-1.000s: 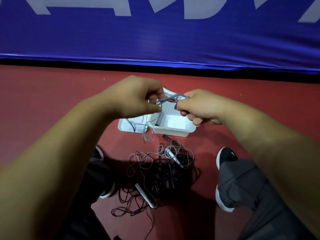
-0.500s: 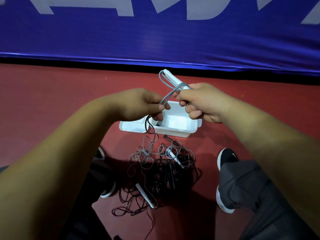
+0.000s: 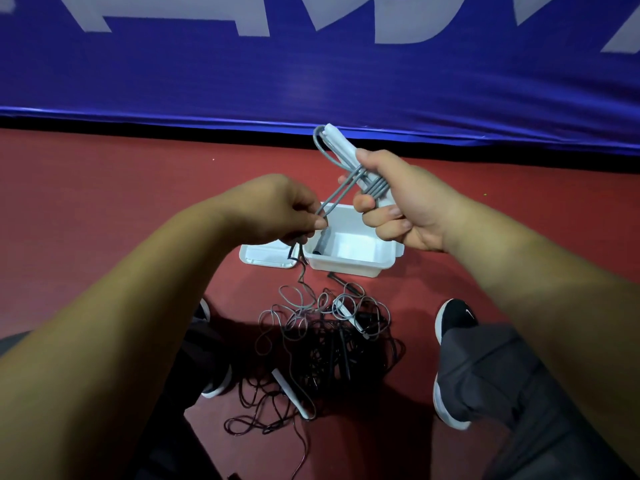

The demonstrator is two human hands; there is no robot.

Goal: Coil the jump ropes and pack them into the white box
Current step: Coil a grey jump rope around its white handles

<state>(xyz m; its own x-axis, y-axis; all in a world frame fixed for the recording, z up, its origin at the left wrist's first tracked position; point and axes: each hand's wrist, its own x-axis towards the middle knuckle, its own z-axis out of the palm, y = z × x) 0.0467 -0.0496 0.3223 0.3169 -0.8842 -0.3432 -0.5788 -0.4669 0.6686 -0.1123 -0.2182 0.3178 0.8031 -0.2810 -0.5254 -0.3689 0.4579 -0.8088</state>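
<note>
Right grip point(image 3: 398, 202) encircles grey rope point(image 3: 337, 194).

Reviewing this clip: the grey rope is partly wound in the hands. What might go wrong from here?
1. Below the left hand, the grey rope trails into the tangled pile. Pulling more through may snag it or drag other ropes along.
2. Only the right hand holds the wraps against the white handle. A looser grip could let them slip off.
3. The trailing rope passes the white box corner and might shift it.
</note>
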